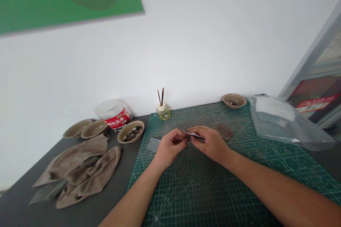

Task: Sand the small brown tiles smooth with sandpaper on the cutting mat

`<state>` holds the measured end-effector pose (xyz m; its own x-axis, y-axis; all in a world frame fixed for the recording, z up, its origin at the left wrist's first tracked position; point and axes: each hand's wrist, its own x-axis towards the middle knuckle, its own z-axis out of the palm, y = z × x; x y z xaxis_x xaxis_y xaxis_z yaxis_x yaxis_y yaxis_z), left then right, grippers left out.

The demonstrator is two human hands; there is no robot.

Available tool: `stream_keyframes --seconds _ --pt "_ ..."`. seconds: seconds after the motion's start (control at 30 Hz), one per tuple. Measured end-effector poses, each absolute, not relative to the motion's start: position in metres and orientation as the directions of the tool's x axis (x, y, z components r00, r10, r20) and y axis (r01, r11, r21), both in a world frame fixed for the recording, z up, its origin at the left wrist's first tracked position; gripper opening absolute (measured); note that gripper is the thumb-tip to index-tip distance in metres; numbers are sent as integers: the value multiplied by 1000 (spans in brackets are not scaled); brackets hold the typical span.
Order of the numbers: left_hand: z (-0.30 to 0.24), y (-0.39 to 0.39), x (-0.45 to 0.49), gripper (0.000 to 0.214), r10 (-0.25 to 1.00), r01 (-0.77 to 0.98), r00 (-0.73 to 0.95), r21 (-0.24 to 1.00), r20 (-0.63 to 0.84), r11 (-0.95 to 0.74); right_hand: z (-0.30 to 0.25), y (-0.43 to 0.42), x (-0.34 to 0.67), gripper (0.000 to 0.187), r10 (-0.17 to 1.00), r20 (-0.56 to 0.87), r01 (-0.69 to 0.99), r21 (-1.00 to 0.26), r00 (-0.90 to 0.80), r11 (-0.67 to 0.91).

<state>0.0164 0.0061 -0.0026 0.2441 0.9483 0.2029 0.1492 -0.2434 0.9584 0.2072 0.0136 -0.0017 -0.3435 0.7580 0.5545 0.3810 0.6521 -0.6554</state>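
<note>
My left hand (pixel 171 146) and my right hand (pixel 209 142) meet over the green cutting mat (pixel 173 198), fingertips almost touching. A small pale folded sheet (pixel 195 135) is pinched in my right hand. The fingers of my left hand are closed at its near end, by a small dark piece mostly hidden between the hands; I cannot make out its kind. Flat on the mat, a small clear plastic bag (pixel 153 144) lies left of my left hand. Just beyond my right wrist is a brown flat piece (pixel 225 131).
A bowl of dark stones (pixel 130 132), two more bowls (pixel 94 129), a red-labelled tub (pixel 113 113) and brown cloths (pixel 87 177) stand or lie left. Behind the hands is a reed diffuser (pixel 163 111). At right are another bowl (pixel 234 100) and a large plastic bag (pixel 287 122).
</note>
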Motion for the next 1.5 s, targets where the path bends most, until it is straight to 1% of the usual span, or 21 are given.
stream_keyframes --seconds 0.1,0.2,0.27,0.37,0.47,0.63,0.77,0.83,1.03,1.13,1.23,1.37,1.5 --pt "-4 7 16 8 951 235 198 930 237 -281 -6 15 205 26 761 552 453 -612 -341 648" --pt "-9 7 18 8 961 225 216 950 171 -219 -8 15 205 30 742 552 503 -550 -379 666" --pt "-11 6 19 10 964 238 215 949 156 -207 -9 14 205 33 711 567 503 -507 -417 700" --pt "-10 5 21 14 964 260 197 938 180 -228 -11 13 204 36 664 599 484 -462 -447 743" --pt "-7 4 22 13 964 214 187 950 190 -229 -12 12 203 36 642 623 489 -431 -447 759" --pt "-1 1 23 14 977 127 125 974 171 -186 -11 11 204 29 664 633 545 -418 -399 726" --pt "-2 -1 22 17 968 122 132 965 215 -231 -10 8 204 38 590 629 536 -307 -506 786" --pt "-3 -1 21 17 964 135 124 959 234 -250 -9 7 204 41 582 622 551 -273 -524 789" --pt "-1 -2 21 17 961 189 75 943 265 -274 -6 4 205 42 583 613 565 -256 -533 785" --pt "1 -3 23 16 964 189 61 946 257 -264 -6 4 205 41 603 619 582 -273 -503 766" --pt "1 -4 24 17 958 181 39 941 283 -286 -6 4 205 42 594 629 567 -279 -502 775" --pt "0 -5 25 17 956 132 76 948 282 -290 -7 2 205 38 607 648 577 -302 -460 759" --pt "-3 -5 23 18 936 178 65 919 346 -352 -8 1 206 40 589 658 550 -304 -469 778"
